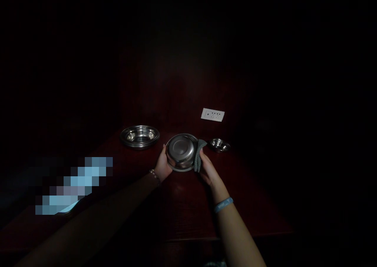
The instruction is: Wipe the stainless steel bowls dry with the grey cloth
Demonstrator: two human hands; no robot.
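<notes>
A shiny metal bowl (pixel 180 151) is held up over the dark red table, its underside turned toward me. My left hand (pixel 163 165) grips the bowl's left rim, thumb up along the edge. On the opposite side, my right hand (pixel 207 167) is closed on a folded grey-green cloth (pixel 199 156), which is pressed against the right rim. The fingers of both hands are partly hidden behind the bowl and the cloth.
To the left sit stacked wide metal bowls (pixel 140 137). A smaller metal bowl (pixel 219 145) stands to the right, below a white wall socket (pixel 212 114). A lit, pixelated object (pixel 75 186) lies at the table's left. The table's front edge (pixel 194 239) is near me; the surroundings are very dark.
</notes>
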